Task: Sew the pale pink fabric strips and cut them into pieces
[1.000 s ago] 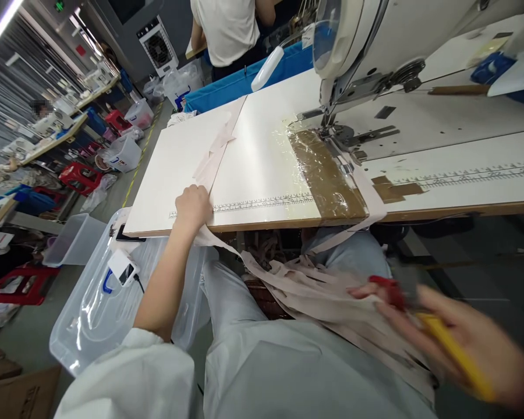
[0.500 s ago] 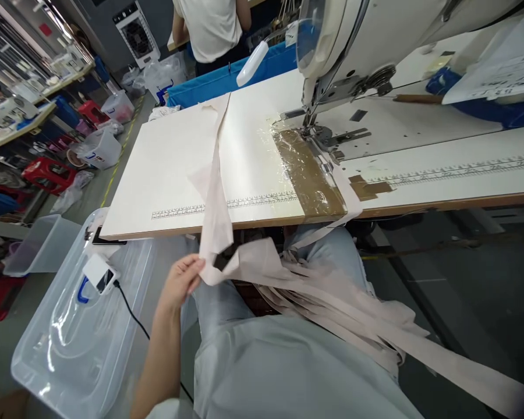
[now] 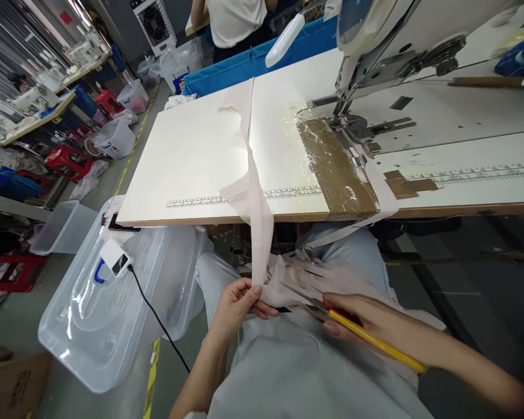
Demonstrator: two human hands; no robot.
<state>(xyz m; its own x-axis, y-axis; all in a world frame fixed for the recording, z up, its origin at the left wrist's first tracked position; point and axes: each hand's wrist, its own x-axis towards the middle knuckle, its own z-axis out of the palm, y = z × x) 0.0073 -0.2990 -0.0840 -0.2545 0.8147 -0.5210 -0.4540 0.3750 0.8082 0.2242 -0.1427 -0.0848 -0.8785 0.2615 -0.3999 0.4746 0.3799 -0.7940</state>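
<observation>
My left hand (image 3: 244, 299) pinches the lower end of a pale pink fabric strip (image 3: 261, 227) just above my lap. From there the strip runs up over the table edge and across the white tabletop. In my right hand (image 3: 362, 320) is a pair of scissors (image 3: 353, 329) with yellow handles, the blades pointing left towards the strip. Their tips lie close to my left hand; whether they touch the fabric I cannot tell. Gathered strips (image 3: 305, 276) of the same fabric lie on my lap, partly hidden by my right hand. Another strip (image 3: 381, 189) hangs from the sewing machine (image 3: 353, 81).
The white sewing table (image 3: 187, 157) has printed rulers along its front and brown tape (image 3: 336, 169) near the needle. To the left stands a clear lidded plastic box (image 3: 82, 326) with a white device (image 3: 116, 257) and a black cable (image 3: 152, 314). Beyond a blue cloth stands a person (image 3: 238, 23).
My right hand has come into view with the scissors. My left hand has moved right and lower, drawing the strip's end over my lap. The view has shifted a little left.
</observation>
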